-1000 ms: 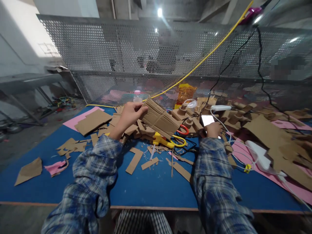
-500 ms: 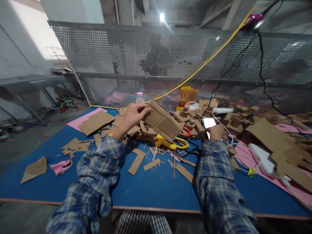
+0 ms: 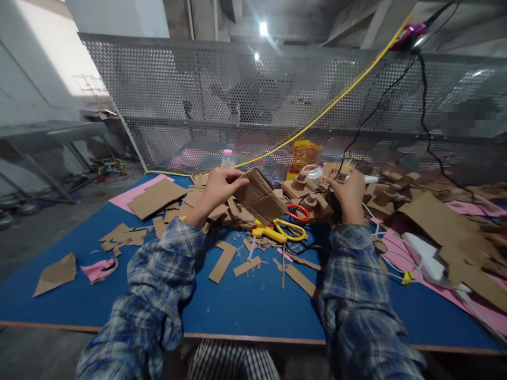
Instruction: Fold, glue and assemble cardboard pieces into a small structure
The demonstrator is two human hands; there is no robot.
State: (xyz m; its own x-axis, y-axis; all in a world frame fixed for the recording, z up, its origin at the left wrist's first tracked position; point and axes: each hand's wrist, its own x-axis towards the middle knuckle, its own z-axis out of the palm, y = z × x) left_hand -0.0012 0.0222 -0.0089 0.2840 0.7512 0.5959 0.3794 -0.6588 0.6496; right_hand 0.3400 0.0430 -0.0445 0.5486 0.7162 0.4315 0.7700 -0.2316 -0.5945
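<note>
The left hand pinches a corner of a creased cardboard piece, tilted up just behind the yellow glue gun. The step looks like a holding one; a steady grip seems called for. The right hand, beyond the gun to its right, has fingers drawn together; whether they grip anything, I cannot tell. Red handles and yellow handles crowd the gun's right; cut strips litter the surface nearer than it.
</note>
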